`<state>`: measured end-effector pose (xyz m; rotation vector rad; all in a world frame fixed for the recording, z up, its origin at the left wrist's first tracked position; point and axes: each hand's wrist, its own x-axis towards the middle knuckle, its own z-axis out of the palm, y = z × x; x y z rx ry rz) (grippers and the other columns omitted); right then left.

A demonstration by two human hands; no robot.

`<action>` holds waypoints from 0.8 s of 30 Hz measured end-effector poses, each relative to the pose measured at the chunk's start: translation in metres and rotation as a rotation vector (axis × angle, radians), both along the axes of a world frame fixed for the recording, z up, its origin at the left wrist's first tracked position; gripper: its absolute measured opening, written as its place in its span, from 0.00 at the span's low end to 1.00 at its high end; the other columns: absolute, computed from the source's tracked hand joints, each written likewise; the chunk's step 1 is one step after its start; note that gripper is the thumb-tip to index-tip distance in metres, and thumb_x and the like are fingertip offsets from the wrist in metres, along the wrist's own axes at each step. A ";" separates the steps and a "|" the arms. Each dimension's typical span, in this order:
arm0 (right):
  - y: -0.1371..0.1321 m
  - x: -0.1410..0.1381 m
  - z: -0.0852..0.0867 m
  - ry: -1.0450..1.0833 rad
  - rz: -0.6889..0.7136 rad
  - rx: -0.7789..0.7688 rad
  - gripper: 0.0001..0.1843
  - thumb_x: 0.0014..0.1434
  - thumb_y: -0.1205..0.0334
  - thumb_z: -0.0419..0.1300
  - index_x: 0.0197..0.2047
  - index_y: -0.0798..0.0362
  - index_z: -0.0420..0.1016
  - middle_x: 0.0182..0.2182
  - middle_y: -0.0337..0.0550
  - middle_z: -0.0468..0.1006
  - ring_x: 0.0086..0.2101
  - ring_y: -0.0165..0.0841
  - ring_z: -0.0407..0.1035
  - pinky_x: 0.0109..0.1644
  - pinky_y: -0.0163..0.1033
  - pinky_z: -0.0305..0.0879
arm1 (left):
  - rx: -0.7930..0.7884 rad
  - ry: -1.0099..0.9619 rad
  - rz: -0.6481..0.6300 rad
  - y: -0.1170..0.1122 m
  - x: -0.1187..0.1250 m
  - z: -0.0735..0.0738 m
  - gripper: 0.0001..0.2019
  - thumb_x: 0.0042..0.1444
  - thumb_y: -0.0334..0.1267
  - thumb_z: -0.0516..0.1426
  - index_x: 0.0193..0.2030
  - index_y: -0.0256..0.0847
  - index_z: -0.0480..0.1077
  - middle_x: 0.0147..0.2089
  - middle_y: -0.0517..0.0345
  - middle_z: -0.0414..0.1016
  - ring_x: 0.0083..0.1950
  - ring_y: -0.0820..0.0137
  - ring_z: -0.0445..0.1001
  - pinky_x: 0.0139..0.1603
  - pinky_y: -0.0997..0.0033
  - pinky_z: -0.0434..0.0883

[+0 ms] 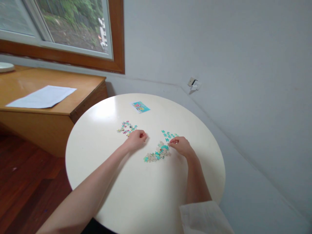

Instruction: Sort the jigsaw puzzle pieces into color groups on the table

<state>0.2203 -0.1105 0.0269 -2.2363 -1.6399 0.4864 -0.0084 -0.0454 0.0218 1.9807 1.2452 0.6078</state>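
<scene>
My left hand is closed, its fingers curled over the table beside a loose group of pink, yellow and teal puzzle pieces. Whatever it holds, if anything, is hidden. My right hand is closed in a pinch, with a small pale puzzle piece at its fingertips. Just left of these fingers lies a heap of mixed puzzle pieces, many showing grey backs and some teal. Beyond the right hand, teal puzzle pieces are spread out singly, partly covered by that hand.
A round white table carries everything. A small colourful picture card lies near its far edge. To the left stands a wooden desk with a white paper sheet. The wall with a socket borders the table's right side.
</scene>
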 end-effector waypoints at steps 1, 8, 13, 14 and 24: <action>0.000 0.002 -0.002 0.013 0.022 0.004 0.08 0.46 0.59 0.62 0.31 0.50 0.77 0.30 0.38 0.79 0.34 0.32 0.71 0.39 0.35 0.61 | -0.002 -0.004 0.000 0.000 0.000 0.000 0.09 0.47 0.38 0.49 0.22 0.37 0.66 0.21 0.59 0.68 0.25 0.72 0.65 0.26 0.74 0.58; 0.002 0.012 -0.010 0.059 0.104 0.006 0.12 0.45 0.60 0.62 0.35 0.51 0.78 0.31 0.39 0.78 0.32 0.31 0.70 0.36 0.34 0.60 | 0.000 -0.016 0.002 0.001 0.000 -0.001 0.08 0.47 0.37 0.50 0.22 0.37 0.66 0.22 0.59 0.70 0.25 0.72 0.65 0.27 0.75 0.59; 0.003 0.011 -0.011 0.070 0.100 0.008 0.11 0.44 0.61 0.62 0.34 0.51 0.78 0.31 0.39 0.78 0.30 0.30 0.69 0.35 0.34 0.61 | -0.005 -0.034 0.006 0.000 0.000 -0.001 0.08 0.46 0.37 0.50 0.23 0.37 0.67 0.21 0.59 0.70 0.25 0.72 0.65 0.26 0.75 0.59; 0.003 0.010 -0.011 0.074 0.101 0.006 0.11 0.44 0.61 0.62 0.34 0.52 0.78 0.30 0.39 0.78 0.30 0.30 0.69 0.35 0.34 0.61 | -0.007 -0.031 0.007 0.000 0.000 0.000 0.08 0.46 0.37 0.50 0.23 0.37 0.66 0.21 0.59 0.70 0.25 0.72 0.65 0.26 0.75 0.59; 0.002 0.005 -0.007 0.038 0.093 0.020 0.10 0.44 0.62 0.62 0.33 0.53 0.78 0.31 0.41 0.78 0.31 0.31 0.69 0.37 0.34 0.61 | 0.012 -0.021 -0.002 0.001 -0.001 -0.002 0.09 0.47 0.38 0.50 0.22 0.37 0.67 0.20 0.59 0.69 0.24 0.73 0.64 0.25 0.75 0.59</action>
